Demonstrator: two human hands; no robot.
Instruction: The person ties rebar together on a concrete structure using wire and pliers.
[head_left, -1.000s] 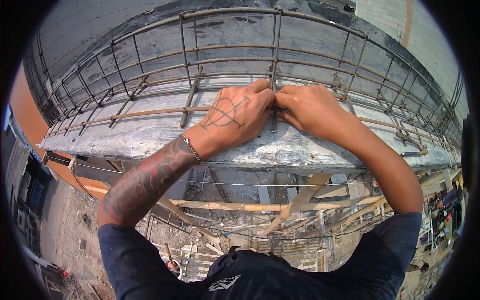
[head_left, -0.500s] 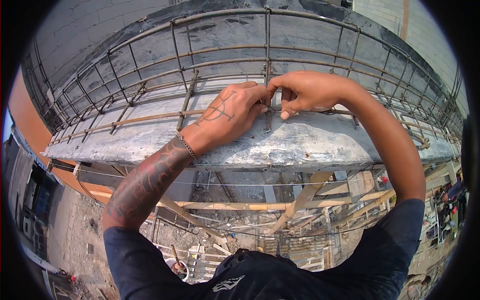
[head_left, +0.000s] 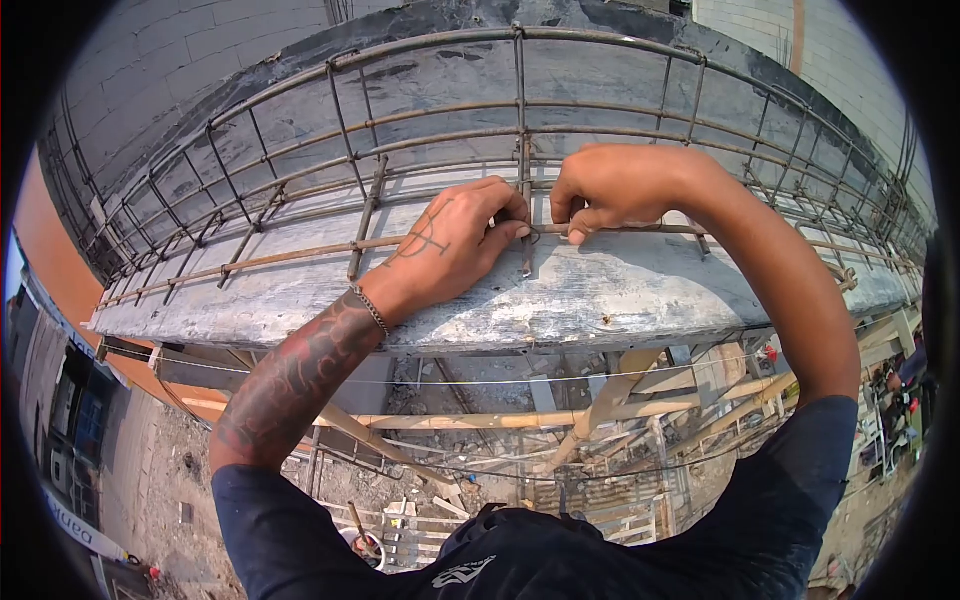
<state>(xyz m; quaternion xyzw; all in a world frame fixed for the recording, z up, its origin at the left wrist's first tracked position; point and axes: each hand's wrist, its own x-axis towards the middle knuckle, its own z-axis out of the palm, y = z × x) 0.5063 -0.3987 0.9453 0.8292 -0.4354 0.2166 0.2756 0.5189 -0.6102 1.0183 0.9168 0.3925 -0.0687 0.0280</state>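
Note:
A cage of steel reinforcing bars (head_left: 438,125) lies along a pale, stained formwork board (head_left: 560,295). My left hand (head_left: 455,230) is at the crossing of a short upright bar (head_left: 521,110) and the lower front bar (head_left: 640,229). Its thumb and forefinger are closed on a thin dark tie wire (head_left: 535,231) that curls around this crossing. Just right of it, my right hand (head_left: 625,190) has its fingers curled towards the thumb, close above the lower front bar. Whatever lies between those fingertips is hidden.
Behind the cage rises a grey wall panel (head_left: 450,85). A taut white string (head_left: 470,382) runs below the board's front edge. Bamboo poles (head_left: 480,418) cross further down, over rubble-strewn ground with a white bucket (head_left: 372,552). An orange wall (head_left: 75,235) stands at left.
My hands have parted a little, the left shifting left and down from the crossing. The wire loop there shows more plainly. The whole view has shifted slightly.

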